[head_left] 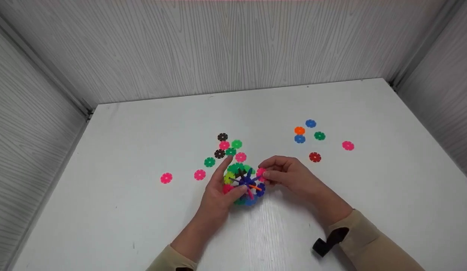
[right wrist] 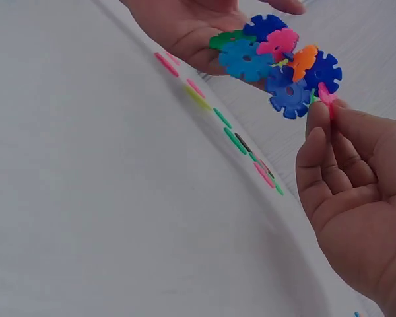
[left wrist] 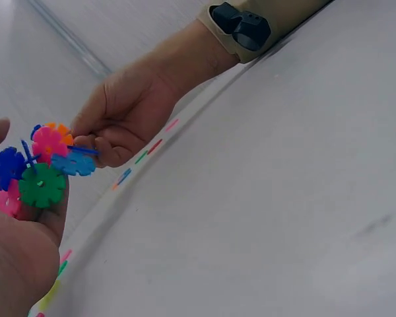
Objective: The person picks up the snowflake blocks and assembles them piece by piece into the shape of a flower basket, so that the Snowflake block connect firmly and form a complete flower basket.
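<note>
My left hand (head_left: 231, 177) grips a ball-shaped cluster of interlocked coloured snowflake discs (head_left: 245, 184) just above the white table (head_left: 143, 124), thumb at the front and forefinger up its left side. My right hand (head_left: 263, 171) pinches a pink disc (head_left: 260, 174) between thumb and fingertips, held against the cluster's right edge. In the right wrist view the pink disc (right wrist: 327, 96) touches a blue disc of the cluster (right wrist: 277, 59). In the left wrist view the cluster (left wrist: 43, 172) sits between my left hand (left wrist: 13, 257) and my right hand (left wrist: 119, 125).
Several loose discs (head_left: 225, 148) in black, pink and green lie just behind the cluster, with two pink ones (head_left: 166, 178) to the left. Another scatter (head_left: 311, 137) of blue, orange, green, red and pink lies at the right. Grey panel walls (head_left: 233, 49) enclose the table on three sides.
</note>
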A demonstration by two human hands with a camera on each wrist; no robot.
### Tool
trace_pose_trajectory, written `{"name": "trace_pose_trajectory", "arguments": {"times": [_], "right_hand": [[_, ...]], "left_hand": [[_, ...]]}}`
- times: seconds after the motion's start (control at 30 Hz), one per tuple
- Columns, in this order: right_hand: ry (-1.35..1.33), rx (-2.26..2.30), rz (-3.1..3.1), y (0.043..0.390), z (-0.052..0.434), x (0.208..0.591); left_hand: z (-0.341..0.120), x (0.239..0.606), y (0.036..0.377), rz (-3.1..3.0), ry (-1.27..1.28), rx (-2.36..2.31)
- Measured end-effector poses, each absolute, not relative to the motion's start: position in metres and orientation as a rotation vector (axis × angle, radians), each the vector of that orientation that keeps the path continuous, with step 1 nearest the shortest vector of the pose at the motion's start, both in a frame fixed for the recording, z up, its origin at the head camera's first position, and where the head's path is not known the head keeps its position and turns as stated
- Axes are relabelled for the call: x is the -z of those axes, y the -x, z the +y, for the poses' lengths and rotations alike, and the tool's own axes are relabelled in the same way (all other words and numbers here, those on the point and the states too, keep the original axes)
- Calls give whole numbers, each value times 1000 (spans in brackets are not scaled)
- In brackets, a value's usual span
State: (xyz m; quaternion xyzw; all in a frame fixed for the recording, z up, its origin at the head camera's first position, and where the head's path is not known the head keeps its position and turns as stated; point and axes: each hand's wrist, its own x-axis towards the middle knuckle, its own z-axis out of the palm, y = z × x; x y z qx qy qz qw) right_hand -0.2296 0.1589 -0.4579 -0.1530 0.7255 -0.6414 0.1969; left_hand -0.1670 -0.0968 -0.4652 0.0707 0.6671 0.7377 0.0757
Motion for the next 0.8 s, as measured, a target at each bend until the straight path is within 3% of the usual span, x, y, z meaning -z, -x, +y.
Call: {"name": "trace_pose_trajectory", "arguments": {"times": [0.23,0.43,0.8], "right_hand": [[396,1739,2135,239,162,455],[286,1682,2285,268,158,455],[491,1293,2434,303,111,447]], "left_hand": [[-95,466,166,2095,-151,-2100],[-95,468,167,2086,-136,-2077],[-98,467,167,2033,-171,-2096]]}}
